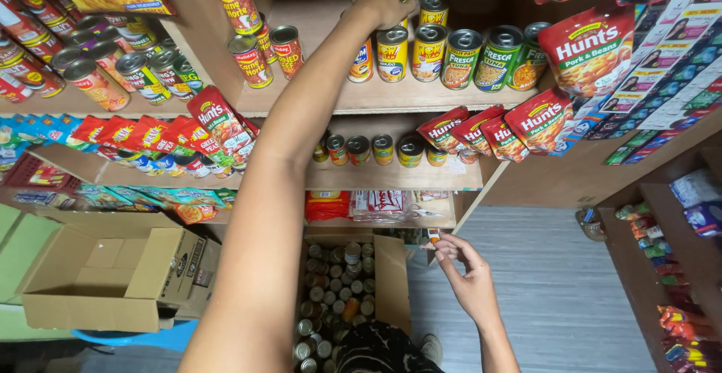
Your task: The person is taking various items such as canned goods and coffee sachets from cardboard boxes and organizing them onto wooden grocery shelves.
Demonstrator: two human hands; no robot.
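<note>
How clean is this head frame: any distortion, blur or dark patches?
Head view: strong wide-angle bowing of the wooden shelves; left hand on the top-shelf cans is sharp; right hand is slightly soft; lower corners are dim; no glare.
</note>
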